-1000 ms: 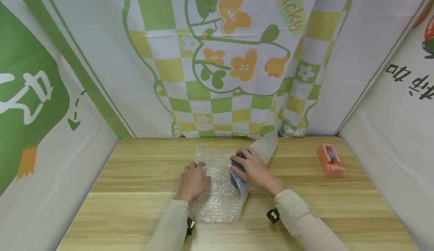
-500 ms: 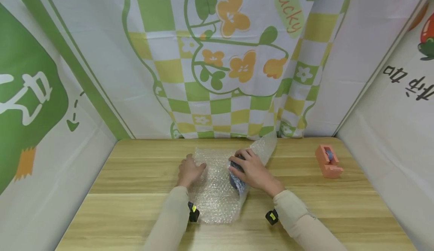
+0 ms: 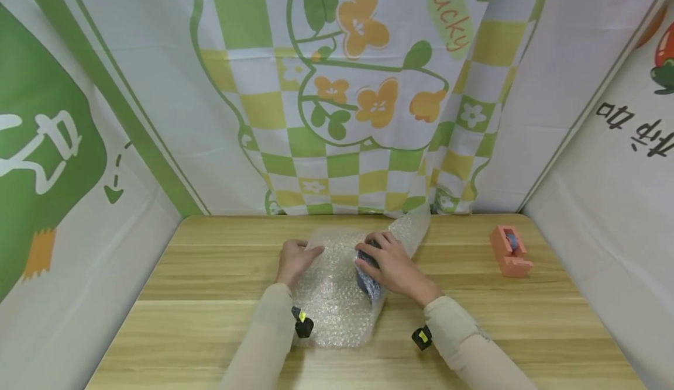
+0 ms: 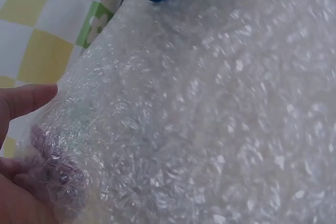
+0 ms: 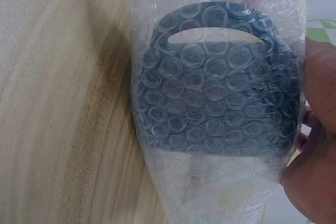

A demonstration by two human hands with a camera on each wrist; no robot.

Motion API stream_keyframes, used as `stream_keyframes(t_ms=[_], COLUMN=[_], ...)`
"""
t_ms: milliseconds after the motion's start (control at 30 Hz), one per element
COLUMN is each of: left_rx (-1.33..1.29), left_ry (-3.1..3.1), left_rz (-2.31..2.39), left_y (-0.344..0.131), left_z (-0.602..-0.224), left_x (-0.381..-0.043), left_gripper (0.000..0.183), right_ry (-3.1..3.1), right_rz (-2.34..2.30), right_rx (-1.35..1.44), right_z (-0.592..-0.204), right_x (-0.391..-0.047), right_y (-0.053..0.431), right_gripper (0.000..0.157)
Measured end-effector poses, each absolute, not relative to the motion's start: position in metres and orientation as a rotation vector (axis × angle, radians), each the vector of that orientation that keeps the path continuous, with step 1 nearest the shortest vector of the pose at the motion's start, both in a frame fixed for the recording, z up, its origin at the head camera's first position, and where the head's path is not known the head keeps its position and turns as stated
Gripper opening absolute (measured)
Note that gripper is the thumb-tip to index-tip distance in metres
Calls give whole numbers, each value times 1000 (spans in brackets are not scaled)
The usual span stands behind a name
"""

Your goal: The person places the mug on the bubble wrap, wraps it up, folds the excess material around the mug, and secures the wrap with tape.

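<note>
A sheet of bubble wrap [image 3: 332, 302] lies across the middle of the table, its right part folded up over a dark blue mug [image 5: 210, 98]. Through the wrap, in the right wrist view, the mug's handle [image 5: 215, 17] shows; the mug lies on its side. My right hand [image 3: 392, 264] grips the mug with the wrap round it. At the sheet's far left corner my left hand [image 3: 295, 259] pinches the edge, thumb above and fingers beneath the film. That edge is raised off the table. In the left wrist view part of the blue mug's wall stays bare of wrap.
A pink tape dispenser [image 3: 512, 251] stands at the table's right side. The wooden table [image 3: 210, 273] meets a checked green and yellow cloth [image 3: 342, 168] at the back. A loose end of the wrap leans against that cloth.
My left hand has slid from on top of the sheet to its left edge, has taken hold of it and lifted it slightly. The right hand stays on the mug.
</note>
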State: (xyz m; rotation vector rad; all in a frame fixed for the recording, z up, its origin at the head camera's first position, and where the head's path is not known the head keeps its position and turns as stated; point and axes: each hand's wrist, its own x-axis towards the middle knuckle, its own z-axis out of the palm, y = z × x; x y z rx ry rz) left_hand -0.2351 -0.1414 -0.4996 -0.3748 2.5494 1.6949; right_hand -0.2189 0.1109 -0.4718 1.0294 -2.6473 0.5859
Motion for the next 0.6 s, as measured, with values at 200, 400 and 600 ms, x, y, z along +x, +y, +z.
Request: stream_keyframes(t_ms=[200,400,600], left_rx=[-284,-69,143], left_ry=[2536,2544,2469], left_rz=[1715,1714,1802], left_y=[-136,-127,-115], left_z=[-491,-479,-469], left_x=[-241,-240,-234], left_gripper=[31,18,28], right_ry=[-2662,-2655,-2624], right_rz=[611,643,639], right_rx=[1026,1035,1040], right_z=[-473,-474,-475], right_x=[-220,-221,-221], right_y=[112,113,112], right_gripper=[34,33,31])
